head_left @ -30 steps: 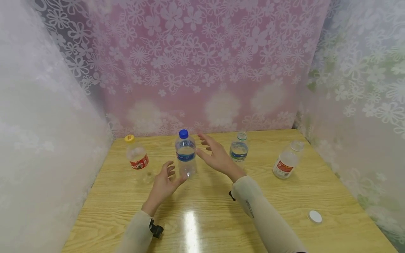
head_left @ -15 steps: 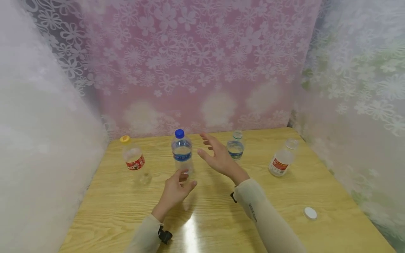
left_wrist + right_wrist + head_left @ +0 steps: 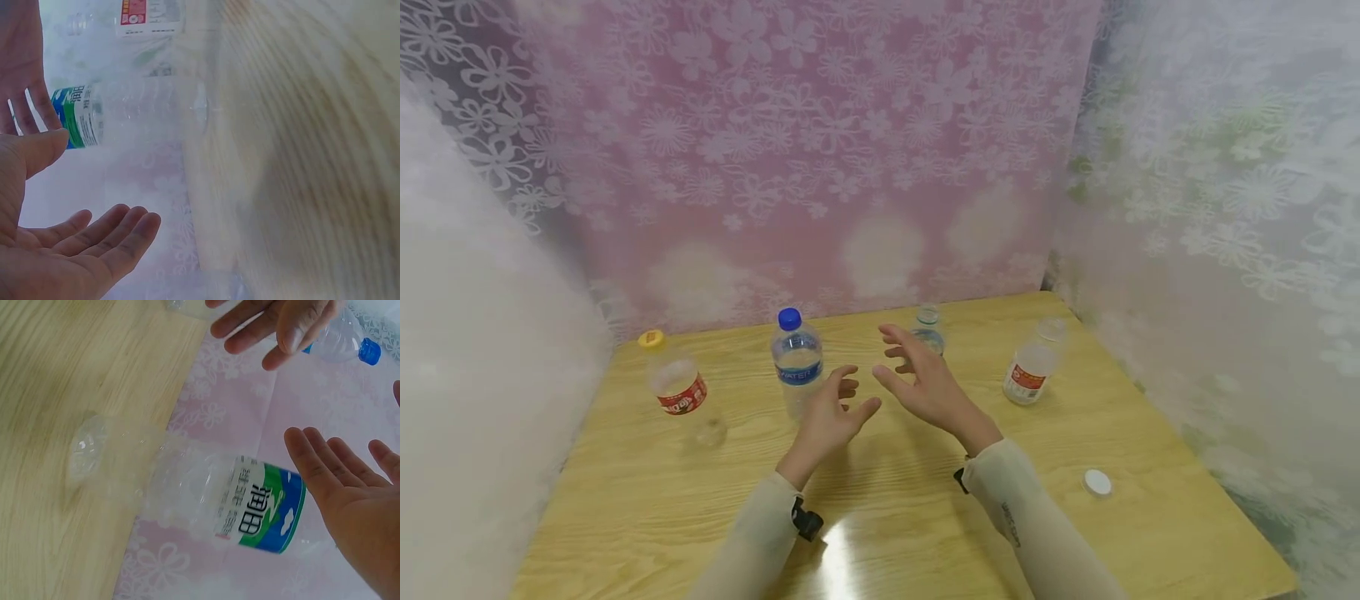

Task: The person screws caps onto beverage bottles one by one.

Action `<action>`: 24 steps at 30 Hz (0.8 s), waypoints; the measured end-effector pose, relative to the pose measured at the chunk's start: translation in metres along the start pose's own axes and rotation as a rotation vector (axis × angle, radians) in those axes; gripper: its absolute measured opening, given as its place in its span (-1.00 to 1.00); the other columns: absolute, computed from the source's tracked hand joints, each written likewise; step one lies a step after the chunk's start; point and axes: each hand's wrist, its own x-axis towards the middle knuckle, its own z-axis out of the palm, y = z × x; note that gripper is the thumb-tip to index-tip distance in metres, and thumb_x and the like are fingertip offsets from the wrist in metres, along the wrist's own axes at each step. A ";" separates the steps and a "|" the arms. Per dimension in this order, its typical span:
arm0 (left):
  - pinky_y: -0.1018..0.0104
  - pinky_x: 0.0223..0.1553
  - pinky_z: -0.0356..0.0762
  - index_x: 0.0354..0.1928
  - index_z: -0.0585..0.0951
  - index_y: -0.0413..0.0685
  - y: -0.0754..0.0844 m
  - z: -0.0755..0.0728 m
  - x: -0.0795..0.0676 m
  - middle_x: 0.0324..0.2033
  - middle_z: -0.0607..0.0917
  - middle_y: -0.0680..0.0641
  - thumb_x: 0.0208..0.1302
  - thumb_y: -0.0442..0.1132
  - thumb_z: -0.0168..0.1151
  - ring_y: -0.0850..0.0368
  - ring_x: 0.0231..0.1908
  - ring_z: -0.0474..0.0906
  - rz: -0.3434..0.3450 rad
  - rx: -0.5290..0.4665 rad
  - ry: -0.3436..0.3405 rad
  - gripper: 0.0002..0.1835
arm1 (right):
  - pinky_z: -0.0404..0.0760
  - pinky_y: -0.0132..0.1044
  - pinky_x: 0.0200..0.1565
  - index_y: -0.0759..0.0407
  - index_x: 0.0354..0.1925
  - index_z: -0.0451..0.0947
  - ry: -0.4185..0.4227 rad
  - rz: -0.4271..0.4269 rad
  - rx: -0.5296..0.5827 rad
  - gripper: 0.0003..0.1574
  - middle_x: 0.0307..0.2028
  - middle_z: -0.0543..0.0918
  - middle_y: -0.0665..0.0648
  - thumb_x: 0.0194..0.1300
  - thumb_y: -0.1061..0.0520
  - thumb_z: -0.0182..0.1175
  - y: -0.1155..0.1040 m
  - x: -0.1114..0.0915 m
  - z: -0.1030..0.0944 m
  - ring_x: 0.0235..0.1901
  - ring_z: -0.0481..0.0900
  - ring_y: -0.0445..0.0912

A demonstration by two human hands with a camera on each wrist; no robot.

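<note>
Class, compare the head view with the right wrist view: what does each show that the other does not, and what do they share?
Only the head view: the yellow-capped bottle, the uncapped red-labelled bottle at the right, and the white cap lying on the table.

Only the right wrist view: the base and large dark label characters of the blue-and-green-labelled bottle; in the head view, the right hand covers its lower part.

Both: the two hands, the blue-capped bottle, part of the table and the flowered pink backdrop.

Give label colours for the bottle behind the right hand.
The label is mainly blue, green and white, clearest in the right wrist view.
</note>
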 end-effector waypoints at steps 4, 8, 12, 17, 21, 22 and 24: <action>-0.18 0.22 0.66 0.54 0.35 -0.09 0.007 0.006 0.009 0.27 0.64 -0.34 0.39 0.05 0.44 -0.28 0.26 0.63 0.009 0.007 -0.017 -0.19 | 0.67 0.12 0.24 -0.08 0.62 0.17 0.019 0.020 0.000 -0.22 0.44 0.46 0.22 0.60 -0.08 0.18 0.002 -0.009 -0.007 0.33 0.58 0.18; -0.21 0.23 0.65 0.56 0.32 -0.05 0.013 0.015 0.017 0.31 0.61 -0.36 0.40 0.07 0.42 -0.32 0.29 0.60 0.005 0.010 -0.039 -0.18 | 0.69 0.14 0.21 -0.06 0.60 0.20 0.051 0.026 -0.013 -0.25 0.39 0.52 0.29 0.60 -0.04 0.19 0.005 -0.018 -0.016 0.27 0.63 0.22; -0.21 0.23 0.65 0.58 0.29 -0.03 0.017 0.022 0.025 0.32 0.61 -0.35 0.40 0.07 0.43 -0.32 0.30 0.60 0.013 0.023 -0.051 -0.15 | 0.73 0.13 0.15 -0.01 0.58 0.23 0.081 0.029 -0.028 -0.28 0.34 0.56 0.33 0.60 0.00 0.19 0.008 -0.023 -0.023 0.21 0.68 0.19; -0.22 0.21 0.66 0.60 0.25 -0.07 0.022 0.030 0.034 0.33 0.58 -0.37 0.39 0.11 0.43 -0.32 0.30 0.59 0.045 0.034 -0.079 -0.09 | 0.76 0.11 0.07 0.11 0.57 0.26 0.125 0.031 -0.054 -0.27 0.27 0.62 0.30 0.58 0.04 0.22 0.011 -0.030 -0.032 0.12 0.73 0.14; -0.25 0.22 0.65 0.63 0.20 -0.04 0.026 0.036 0.041 0.38 0.54 -0.37 0.36 0.15 0.45 -0.34 0.33 0.56 0.049 0.036 -0.102 -0.03 | 0.77 0.09 0.05 0.11 0.57 0.26 0.143 0.041 -0.064 -0.26 0.24 0.65 0.27 0.57 0.03 0.24 0.013 -0.035 -0.038 0.09 0.74 0.11; -0.26 0.23 0.63 0.63 0.19 -0.03 0.027 0.038 0.042 0.39 0.53 -0.37 0.34 0.15 0.46 -0.34 0.34 0.55 0.044 0.035 -0.105 -0.02 | 0.77 0.09 0.05 0.11 0.57 0.26 0.145 0.039 -0.066 -0.25 0.23 0.65 0.27 0.56 0.03 0.24 0.013 -0.036 -0.039 0.08 0.74 0.11; -0.27 0.26 0.61 0.65 0.17 0.00 0.028 0.041 0.045 0.42 0.50 -0.37 0.33 0.17 0.47 -0.33 0.36 0.53 0.033 0.037 -0.111 0.01 | 0.78 0.07 0.04 0.11 0.57 0.26 0.148 0.034 -0.070 -0.25 0.21 0.66 0.27 0.56 0.03 0.25 0.014 -0.037 -0.040 0.07 0.75 0.10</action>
